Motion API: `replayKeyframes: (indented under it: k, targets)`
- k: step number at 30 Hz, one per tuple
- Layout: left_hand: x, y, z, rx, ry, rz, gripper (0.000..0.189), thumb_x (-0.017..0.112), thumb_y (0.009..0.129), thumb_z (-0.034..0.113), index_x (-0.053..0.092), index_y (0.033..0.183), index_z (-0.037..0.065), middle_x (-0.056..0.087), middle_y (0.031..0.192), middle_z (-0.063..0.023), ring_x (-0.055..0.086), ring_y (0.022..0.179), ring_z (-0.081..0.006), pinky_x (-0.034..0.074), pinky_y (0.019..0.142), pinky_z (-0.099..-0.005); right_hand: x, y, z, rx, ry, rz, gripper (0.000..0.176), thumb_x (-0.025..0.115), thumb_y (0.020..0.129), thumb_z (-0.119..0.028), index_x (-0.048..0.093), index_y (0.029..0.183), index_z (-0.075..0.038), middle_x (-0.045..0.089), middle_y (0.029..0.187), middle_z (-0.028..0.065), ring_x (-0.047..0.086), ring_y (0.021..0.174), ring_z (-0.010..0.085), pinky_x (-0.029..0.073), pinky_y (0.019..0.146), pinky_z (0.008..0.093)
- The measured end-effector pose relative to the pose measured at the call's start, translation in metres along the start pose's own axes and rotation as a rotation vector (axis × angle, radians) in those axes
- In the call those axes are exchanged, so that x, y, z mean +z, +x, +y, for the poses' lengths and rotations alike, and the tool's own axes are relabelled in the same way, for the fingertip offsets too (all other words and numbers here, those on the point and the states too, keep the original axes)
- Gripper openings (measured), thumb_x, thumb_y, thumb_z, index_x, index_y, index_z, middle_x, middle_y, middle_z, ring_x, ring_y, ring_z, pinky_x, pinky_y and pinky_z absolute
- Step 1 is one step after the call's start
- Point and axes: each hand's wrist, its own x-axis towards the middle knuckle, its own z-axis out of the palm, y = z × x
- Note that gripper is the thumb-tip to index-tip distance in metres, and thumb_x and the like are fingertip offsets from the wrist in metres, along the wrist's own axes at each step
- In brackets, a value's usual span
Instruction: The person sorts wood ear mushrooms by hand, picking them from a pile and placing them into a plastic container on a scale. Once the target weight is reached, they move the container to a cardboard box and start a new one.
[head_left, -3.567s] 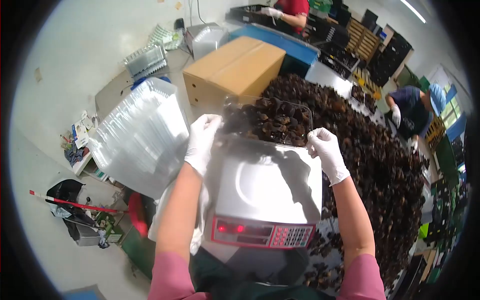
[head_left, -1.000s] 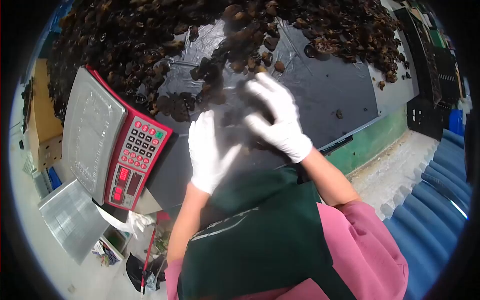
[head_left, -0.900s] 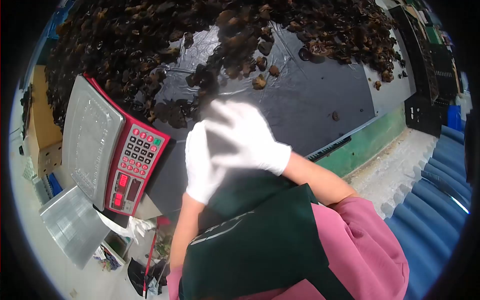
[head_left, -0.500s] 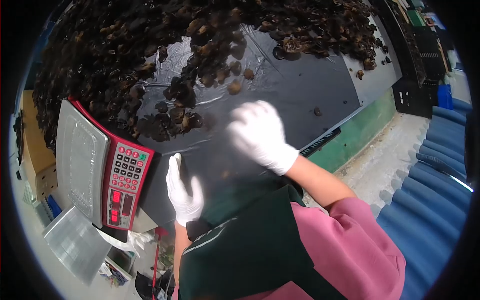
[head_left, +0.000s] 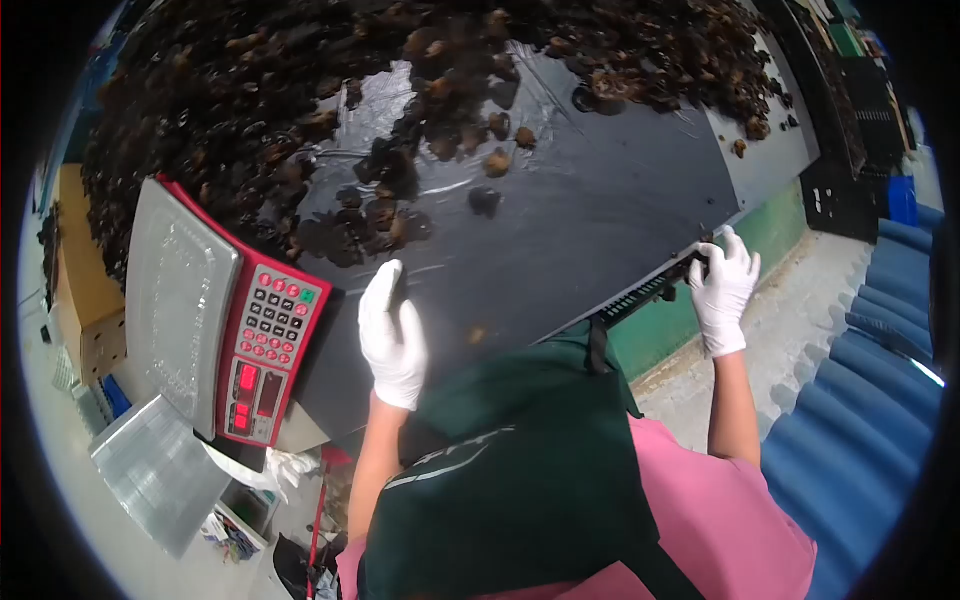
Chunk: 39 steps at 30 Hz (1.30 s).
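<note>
My left hand (head_left: 391, 340), in a white glove, is upright beside the red and silver scale (head_left: 185, 320), fingers stretched, thumb apart, holding nothing. At the right edge of the dark sheet (head_left: 560, 220), my right hand (head_left: 724, 290), also gloved, is bent over small dark pieces (head_left: 696, 262) above a black slotted crate edge (head_left: 640, 298). Its thumb and fingers curl together at a dark bit too small to name. A large heap of dark brown, frilly fungus-like pieces (head_left: 220, 120) covers the far side of the sheet, and a few loose ones (head_left: 485, 202) lie nearer.
Below the table edge is a green panel (head_left: 640, 345). Blue corrugated sheeting (head_left: 860, 400) lies at the right, near a black crate (head_left: 835, 205) and a blue container (head_left: 902, 200). A cardboard box (head_left: 88, 280) stands at the far left, above a clear plastic sheet (head_left: 160, 475).
My right hand has moved from over the middle of the sheet to its right edge. My left hand has shifted slightly. Dark pieces now show at the right edge.
</note>
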Motion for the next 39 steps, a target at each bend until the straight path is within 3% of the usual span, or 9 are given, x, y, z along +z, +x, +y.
replayKeyframes:
  k: [3, 7, 11, 19, 23, 24, 28, 35, 39]
  targets:
    - [0.003, -0.009, -0.012, -0.053, -0.045, 0.045, 0.047, 0.048, 0.099, -0.009, 0.052, 0.145, -0.003, 0.061, 0.143, -0.0176, 0.058, 0.135, -0.0273, 0.039, 0.118, -0.0375, -0.020, 0.012, -0.032, -0.022, 0.065, 0.126, 0.033, 0.075, 0.080, -0.014, 0.067, 0.112, -0.013, 0.058, 0.139, 0.0157, 0.055, 0.129, 0.0353, 0.034, 0.114, 0.0599]
    - [0.000, -0.011, -0.010, -0.081, -0.058, 0.132, 0.044, 0.042, 0.101, -0.005, 0.051, 0.144, -0.005, 0.058, 0.145, -0.0183, 0.057, 0.134, -0.0277, 0.041, 0.117, -0.0384, -0.075, 0.043, -0.148, -0.584, 0.631, -0.276, 0.045, 0.077, 0.079, -0.021, 0.064, 0.122, -0.012, 0.058, 0.138, 0.0152, 0.058, 0.127, 0.0334, 0.041, 0.112, 0.0543]
    - [0.000, -0.017, -0.011, -0.082, 0.010, 0.217, 0.045, 0.042, 0.102, -0.001, 0.049, 0.146, -0.005, 0.056, 0.147, -0.0197, 0.055, 0.135, -0.0299, 0.042, 0.116, -0.0381, -0.043, 0.041, -0.243, -1.141, 0.874, -0.116, 0.063, 0.076, 0.082, -0.023, 0.057, 0.140, -0.009, 0.055, 0.146, 0.0167, 0.053, 0.135, 0.0354, 0.039, 0.115, 0.0556]
    - [-0.005, -0.030, -0.007, -0.181, -0.040, 0.229, 0.054, 0.044, 0.101, -0.002, 0.038, 0.154, -0.005, 0.045, 0.155, -0.0202, 0.049, 0.141, -0.0309, 0.037, 0.120, -0.0413, -0.038, 0.125, -0.350, -0.999, 0.792, 0.125, 0.068, 0.075, 0.083, -0.031, 0.055, 0.144, -0.007, 0.050, 0.152, 0.0196, 0.045, 0.144, 0.0363, 0.029, 0.120, 0.0597]
    - [-0.004, -0.028, -0.007, -0.160, 0.048, 0.219, 0.053, 0.047, 0.099, -0.001, 0.042, 0.152, -0.004, 0.050, 0.150, -0.0200, 0.052, 0.137, -0.0316, 0.038, 0.119, -0.0405, -0.032, 0.162, -0.377, -1.111, 0.757, 0.148, 0.043, 0.073, 0.082, -0.032, 0.068, 0.121, -0.014, 0.058, 0.139, 0.0186, 0.044, 0.143, 0.0382, 0.027, 0.121, 0.0627]
    - [-0.004, -0.026, -0.003, -0.205, -0.013, 0.238, 0.052, 0.054, 0.098, 0.005, 0.047, 0.148, -0.006, 0.051, 0.149, -0.0256, 0.050, 0.137, -0.0409, 0.037, 0.117, -0.0469, -0.027, 0.181, -0.374, -1.003, 0.740, 0.227, 0.033, 0.070, 0.083, -0.033, 0.069, 0.110, -0.014, 0.059, 0.134, 0.0172, 0.045, 0.140, 0.0396, 0.026, 0.120, 0.0626]
    - [-0.005, -0.026, -0.004, -0.166, 0.044, 0.201, 0.057, 0.050, 0.095, -0.007, 0.043, 0.152, -0.003, 0.049, 0.151, -0.0183, 0.052, 0.137, -0.0305, 0.038, 0.119, -0.0400, 0.004, 0.232, -0.304, -0.615, 0.558, 0.326, 0.036, 0.062, 0.088, -0.036, 0.070, 0.115, -0.014, 0.063, 0.128, 0.0157, 0.051, 0.133, 0.0351, 0.025, 0.116, 0.0681]
    - [-0.007, -0.023, 0.000, -0.196, 0.089, 0.168, 0.057, 0.051, 0.094, -0.006, 0.043, 0.151, -0.005, 0.050, 0.150, -0.0191, 0.052, 0.137, -0.0313, 0.038, 0.119, -0.0404, -0.010, 0.165, -0.212, -0.461, 0.564, 0.139, 0.054, 0.077, 0.084, -0.028, 0.064, 0.134, -0.012, 0.061, 0.132, 0.0165, 0.057, 0.124, 0.0370, 0.044, 0.105, 0.0490]
    - [-0.005, -0.026, -0.003, -0.216, 0.076, 0.162, 0.057, 0.053, 0.094, -0.004, 0.043, 0.151, -0.004, 0.051, 0.151, -0.0191, 0.052, 0.138, -0.0310, 0.038, 0.119, -0.0410, -0.030, 0.115, -0.206, -0.716, 0.682, -0.055, 0.057, 0.078, 0.080, -0.034, 0.066, 0.133, -0.016, 0.060, 0.137, 0.0132, 0.056, 0.126, 0.0349, 0.039, 0.109, 0.0491]
